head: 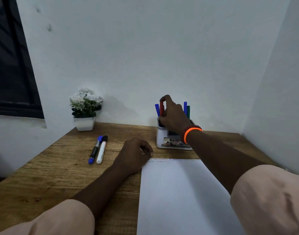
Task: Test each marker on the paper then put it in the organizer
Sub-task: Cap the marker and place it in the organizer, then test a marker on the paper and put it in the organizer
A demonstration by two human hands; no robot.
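1. Red marker [161,108] stands in the white organizer [164,138], at 1 o'clock on the desk; likely light, stiff, smooth.
2. Right hand [173,116] pinches its cap end; the mid-barrel would be steadier.
3. Left hand [137,153], loosely curled, rests on the paper [179,192] corner.
4. Two markers [97,150] wait at 10 o'clock.

Red marker [161,108] at the white organizer [162,136], blue markers [157,110] beside it, a green one [188,111] at the far side. Neon orange bracelet [191,131] on the wrist. White paper [179,192] shows faint zigzag scribbles along its top edge. Worktop [60,167] is brown woodgrain. White flowers [85,97], green leaves, white pot [84,123].
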